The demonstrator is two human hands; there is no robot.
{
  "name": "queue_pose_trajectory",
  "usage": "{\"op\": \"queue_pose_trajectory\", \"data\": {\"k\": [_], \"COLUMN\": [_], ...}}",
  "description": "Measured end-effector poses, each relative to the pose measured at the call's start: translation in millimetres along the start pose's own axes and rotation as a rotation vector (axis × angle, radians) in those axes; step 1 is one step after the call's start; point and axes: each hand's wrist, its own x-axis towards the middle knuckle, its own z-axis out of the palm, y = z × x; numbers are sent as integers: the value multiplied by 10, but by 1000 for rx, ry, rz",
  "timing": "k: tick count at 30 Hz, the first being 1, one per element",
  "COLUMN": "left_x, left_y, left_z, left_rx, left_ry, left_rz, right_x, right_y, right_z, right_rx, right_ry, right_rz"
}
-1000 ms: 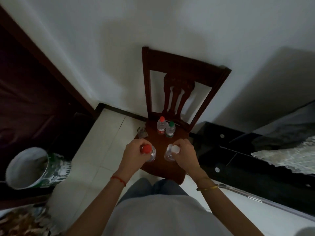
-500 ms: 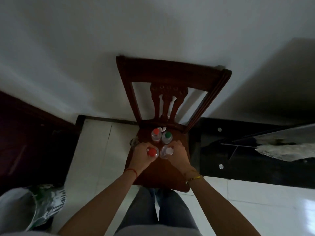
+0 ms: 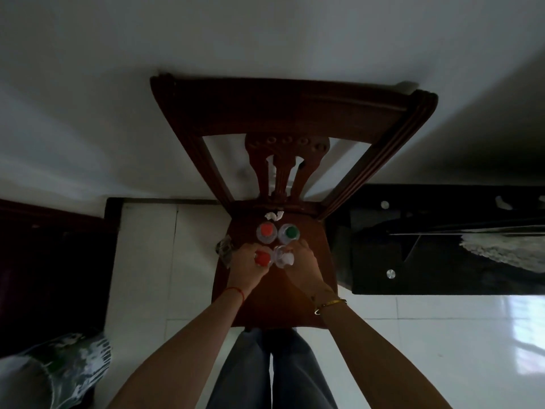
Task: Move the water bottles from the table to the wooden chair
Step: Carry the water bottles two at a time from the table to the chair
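I look straight down on a dark wooden chair [image 3: 321,261] standing against the wall. Two clear water bottles stand at the back of its seat, one with a red cap [image 3: 266,230] and one with a green cap [image 3: 291,232]. Just in front of them, my left hand [image 3: 246,268] grips a red-capped bottle [image 3: 262,257] and my right hand [image 3: 303,265] grips a white-capped bottle [image 3: 286,258]. Both held bottles are upright and low over the seat; whether they rest on it I cannot tell.
A black glass table [image 3: 442,240] with a white lace cloth [image 3: 507,246] stands right of the chair. A bucket [image 3: 59,376] sits at lower left, a crumpled plastic piece [image 3: 224,249] lies by the seat's left edge, and white tiled floor [image 3: 147,261] surrounds the chair.
My view has tilted further down over the chair. Both hands have carried their bottles forward and down, close behind the two standing bottles.
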Motion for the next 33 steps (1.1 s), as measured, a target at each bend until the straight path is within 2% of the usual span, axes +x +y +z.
{"op": "queue_pose_trajectory", "data": {"k": [14,22,30,33], "left_x": [159,205,6,-90], "left_y": [-239,-136,-108,-46], "left_z": [325,410,297,146], "left_rx": [20,76,125,148], "left_ry": [-58,-1,-42,-20], "left_rz": [-14,18,20,42], "right_x": [111,133,-52,-179], "right_y": [254,266,189,136], "right_z": [119,32,-52,-162], "right_rx": [-51,-12,-44,-49], "right_ry": [-1,9,-55,-32], "right_rz": [24,78,96,75]}}
